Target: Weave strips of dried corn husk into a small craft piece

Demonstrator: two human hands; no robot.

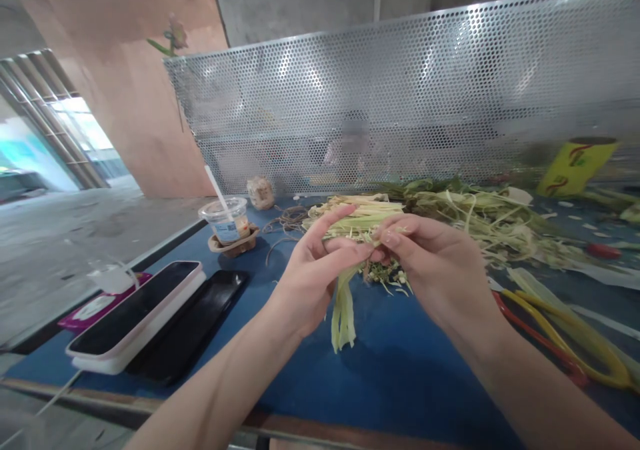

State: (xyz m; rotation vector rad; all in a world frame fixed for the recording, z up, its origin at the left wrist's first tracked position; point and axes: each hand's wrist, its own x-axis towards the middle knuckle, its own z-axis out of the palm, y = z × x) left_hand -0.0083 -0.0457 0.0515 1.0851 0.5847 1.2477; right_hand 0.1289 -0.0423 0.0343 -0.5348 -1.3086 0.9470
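Strips of pale green stalk [344, 307] hang from between the two hands at the middle of the head view, over the blue table [400, 370]. Judging by what lies about, the stripping looks well along but not finished: a big heap [480, 227] of shredded green and pale fibres spreads from twelve to two o'clock of the hands, a tidier bundle [363, 213] of straight pale pieces lies just behind the fingers at twelve, and small scraps [387, 275] sit under the right hand, while the piece in hand is only partly split. The left hand [313, 273] comes in from seven o'clock, palm turned toward the wearer, thumb and forefinger pinched on the top of the strips, the other fingers curled loosely. The right hand [435, 270] comes in from five o'clock, back upward, fingers bent and pressed together at the tips, nipping the same piece where it meets the left thumb; the two hands touch there. Yellow and red scissors [565, 343] lie at four o'clock. At nine o'clock rest two phones [145, 313], and at ten a cup [227, 220] with a straw. A perforated metal screen [400, 97] stands behind.
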